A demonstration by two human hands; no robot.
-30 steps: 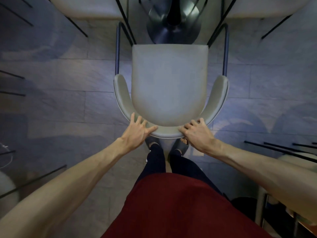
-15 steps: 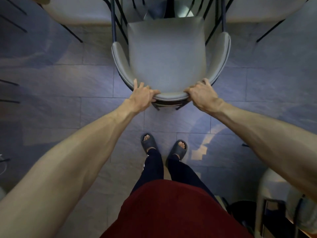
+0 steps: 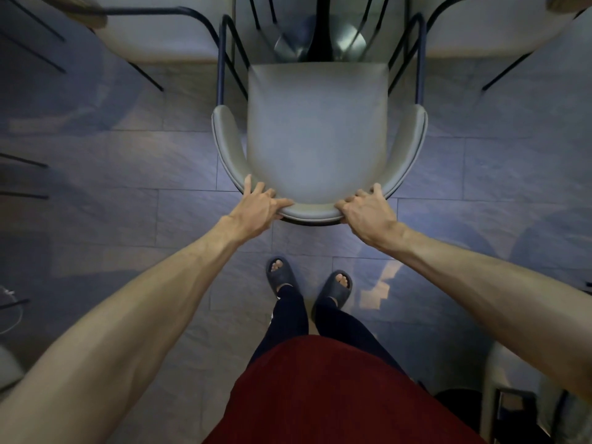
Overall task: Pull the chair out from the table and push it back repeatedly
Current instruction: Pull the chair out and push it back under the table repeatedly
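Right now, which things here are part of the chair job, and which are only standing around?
Part of the job:
- chair
- left hand and right hand, both gripping the chair's backrest
- table base that the chair faces

Only standing around:
- neighbouring chairs, left and right
- sandals
- tiled floor

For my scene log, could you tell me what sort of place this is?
Probably a café or dining area: a pedestal table base, matching grey chairs around it, and a stone-tiled floor. Both hands grip the nearest chair's backrest.
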